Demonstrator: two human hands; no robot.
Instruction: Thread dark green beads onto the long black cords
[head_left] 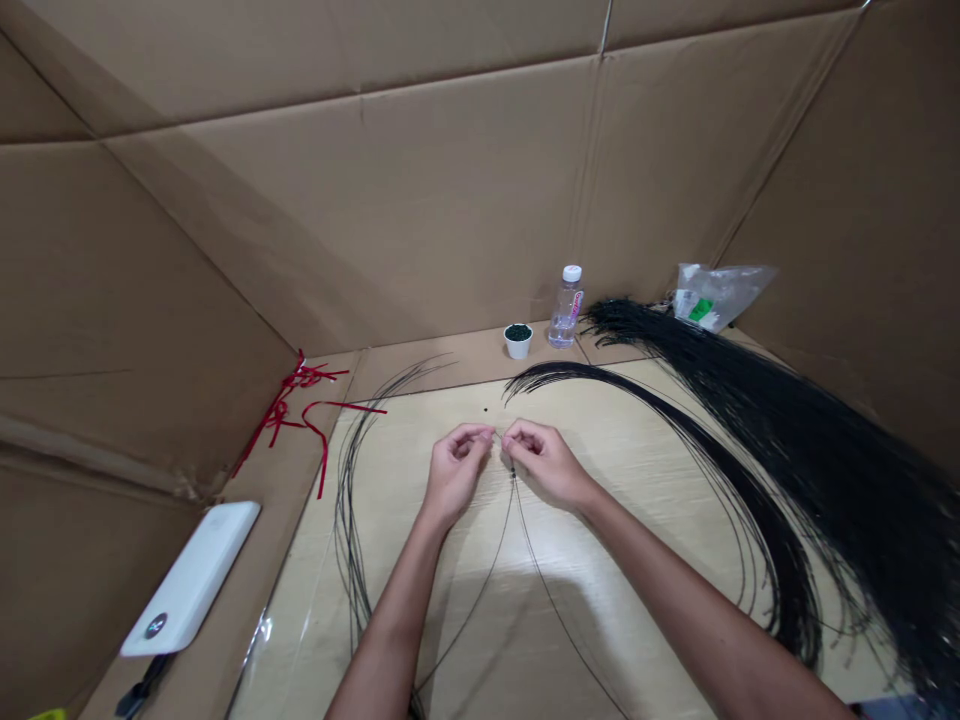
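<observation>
Over the middle of the table, my left hand (459, 462) and my right hand (541, 460) are close together, each with thumb and fingers pinched. Between their fingertips is the end of a thin dark cord (529, 535). Below my right fingers the cord shows a small dark knot or bead, too small to tell which. From there two strands spread downward, one to each side. A tiny black bead-like dot (485, 409) lies just beyond the fingertips. The fingers hide the exact place where the cord is gripped.
Loose cords (346, 500) curve along the left; a thicker black bundle (720, 465) and a large dark bundle (810, 430) lie right. Behind stand a white cup (518, 345) of dark green bits, a bottle (566, 312) and plastic bag (724, 295). Red ribbons (324, 440) and a white device (195, 575) lie left.
</observation>
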